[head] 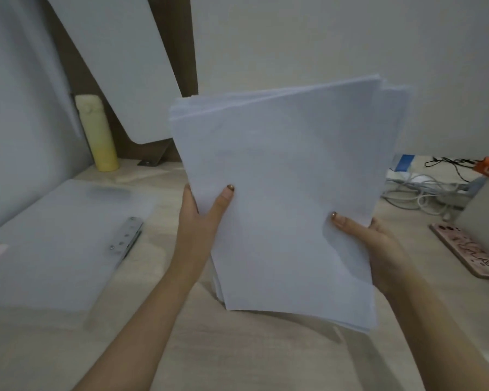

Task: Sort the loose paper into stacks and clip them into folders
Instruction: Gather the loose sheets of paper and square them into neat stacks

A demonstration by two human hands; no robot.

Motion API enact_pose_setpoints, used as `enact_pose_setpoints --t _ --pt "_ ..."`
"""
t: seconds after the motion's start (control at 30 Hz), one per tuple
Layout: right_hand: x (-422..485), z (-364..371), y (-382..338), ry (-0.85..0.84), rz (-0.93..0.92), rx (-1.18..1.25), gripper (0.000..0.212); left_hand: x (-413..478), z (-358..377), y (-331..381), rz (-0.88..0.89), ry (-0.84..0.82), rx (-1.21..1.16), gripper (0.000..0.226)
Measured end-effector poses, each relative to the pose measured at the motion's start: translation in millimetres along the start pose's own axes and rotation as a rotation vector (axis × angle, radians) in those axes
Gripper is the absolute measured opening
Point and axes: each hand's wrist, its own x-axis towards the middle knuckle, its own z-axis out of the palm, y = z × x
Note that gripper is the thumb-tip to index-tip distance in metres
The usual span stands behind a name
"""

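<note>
The desk (pixel 237 348) lies under the stack (pixel 280 193), which is the thing to watch: a thick sheaf of white paper held nearly upright and tipped away, its sheets fanned out of line at the top right corner and along the lower edge. Whether that lower edge touches the desk I cannot tell. Left of the stack a clear folder (pixel 54 235) lies flat on the desk. The left hand (pixel 198 221) grips the stack's left edge and the right hand (pixel 378 244) its right edge, well apart, each with the thumb on the front face and the fingers behind. The step looks like squaring the sheets, best done with a loosened grip that lets the paper drop level against the desk, then the side edge likewise. Right of the stack lies a phone (pixel 469 249); left of it, on the folder, sits the metal clip (pixel 126 238).
</note>
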Motion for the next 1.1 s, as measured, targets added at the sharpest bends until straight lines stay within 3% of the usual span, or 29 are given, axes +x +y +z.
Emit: enact_pose_setpoints --t 0.13,0.23,0.3,0.47,0.7,0.83,1.03,1.1 --pt "3 -1 -5 -0.045 -0.008 0.024 0.014 2 2 9 0.054 -0.027 -0.015 0.038" --pt "7 -6 -4 -0.044 -0.006 -0.014 0.055 3 -2 12 0.078 -0.046 -0.001 0.039" --pt "10 -4 -5 -0.025 -0.022 -0.014 0.062 5 1 15 0.089 -0.047 -0.015 0.037" --pt "19 9 -33 -0.029 -0.138 -0.004 0.057 19 12 38 0.209 -0.043 -0.018 0.031" --pt "21 15 -43 -0.030 -0.133 -0.074 0.059 29 16 65 0.251 0.023 -0.031 0.023" --pt "26 28 -58 0.046 -0.232 -0.008 0.035 36 20 76 0.230 0.040 -0.055 0.008" --pt "24 28 -59 0.051 -0.261 -0.029 0.021 38 18 82 0.229 -0.016 -0.101 0.021" --pt "21 23 -55 0.012 -0.237 -0.052 0.033 38 16 83 0.244 -0.044 -0.074 0.025"
